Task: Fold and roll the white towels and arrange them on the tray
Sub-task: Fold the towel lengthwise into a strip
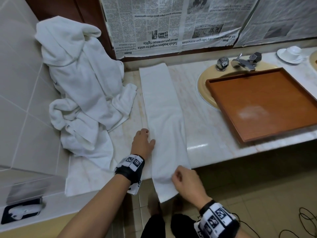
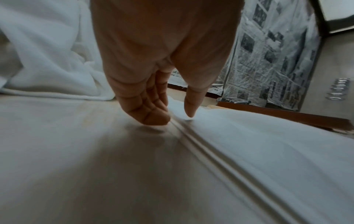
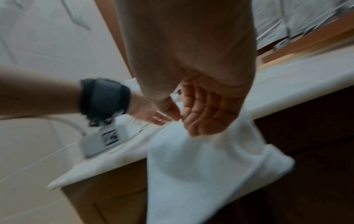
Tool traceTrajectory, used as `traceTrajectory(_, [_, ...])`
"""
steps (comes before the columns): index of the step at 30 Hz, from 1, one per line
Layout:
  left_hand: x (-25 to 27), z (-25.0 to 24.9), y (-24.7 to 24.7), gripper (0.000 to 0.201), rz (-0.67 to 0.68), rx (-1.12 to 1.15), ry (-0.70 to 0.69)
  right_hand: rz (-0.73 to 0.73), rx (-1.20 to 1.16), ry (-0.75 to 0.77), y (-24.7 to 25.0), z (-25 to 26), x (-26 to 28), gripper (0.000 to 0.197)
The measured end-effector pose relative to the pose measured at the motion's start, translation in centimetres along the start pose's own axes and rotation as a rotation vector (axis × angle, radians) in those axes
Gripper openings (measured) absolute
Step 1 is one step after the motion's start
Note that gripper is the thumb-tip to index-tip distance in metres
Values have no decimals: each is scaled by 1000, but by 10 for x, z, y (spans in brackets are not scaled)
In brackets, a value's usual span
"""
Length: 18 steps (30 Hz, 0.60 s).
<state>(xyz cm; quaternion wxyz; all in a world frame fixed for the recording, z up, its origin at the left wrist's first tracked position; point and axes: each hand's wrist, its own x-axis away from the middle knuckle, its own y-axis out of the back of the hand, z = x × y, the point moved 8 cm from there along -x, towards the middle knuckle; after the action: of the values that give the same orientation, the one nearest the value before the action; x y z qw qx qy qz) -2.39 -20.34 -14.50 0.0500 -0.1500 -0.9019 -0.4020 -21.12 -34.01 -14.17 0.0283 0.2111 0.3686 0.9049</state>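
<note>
Surroundings: marble counter, pale and veined; a heap of crumpled white towels just left of the left hand, slumped against the tiled wall and spilling over the counter's near edge. Wooden tray, bare, well to the right of both hands, resting partly over the beige sink; chrome tap beyond it. White cup on saucer at the far right corner. Newspaper sheets taped over the wall beyond the towel. Black cables on the floor tiles, right of the right wrist.

Left hand: fingers straight and close together, palm down, resting on the counter against the left edge of the folded towel; in the left wrist view the fingertips touch the counter beside the towel's layered edge and the thumb points down onto the cloth. Holds nothing.

Right hand: over the towel's near end where it leaves the counter; fingers curled loosely, touching the cloth. Whether they pinch it cannot be told; the frame is blurred.

Folded towel: white, folded into a long narrow strip, lying flat away from the hands toward the wall; near end hangs over the counter's edge below the right hand
</note>
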Motion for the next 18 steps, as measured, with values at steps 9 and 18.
traceTrajectory(9, [57, -13, -35, 34, 30, -201, -257, 97, -244, -101, 8, -89, -4, 22])
traceTrajectory(18, [72, -38, -73, 39, 108, -226, -360, 89, -168, -183, 1, -119, -9, 11])
